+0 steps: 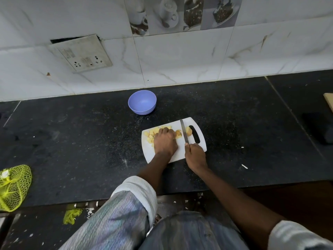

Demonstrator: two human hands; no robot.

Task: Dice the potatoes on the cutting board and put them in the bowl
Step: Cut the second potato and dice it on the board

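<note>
The left hand (164, 141) is lying knuckles-up on the cutting board (182, 152), its fingers curled down over a potato piece (178, 133) and pressing it to the board; the fingertips themselves are hidden under the hand. The right hand (195, 156) is clenching the handle of a knife (184, 131) at the board's near right edge, fingers wrapped fully round so the handle is hardly showing. One blade is pointing away toward the board's far edge, standing between the held piece and a second brown-skinned chunk (189, 131) lying just beside the board's handle slot (195, 134). A heap of pale cut pieces (153, 134) is sitting at the board's left end, partly covered by the left hand; their number cannot be counted. One board is resting near the middle of the dark counter (90, 141). One blue bowl (142, 102) is standing apart from the board, near the counter's back edge by the tiled wall (180, 56). A yellow net bag (13, 186) is lying at the counter's front left edge, and one switch plate (81, 53) is showing on the wall
</note>
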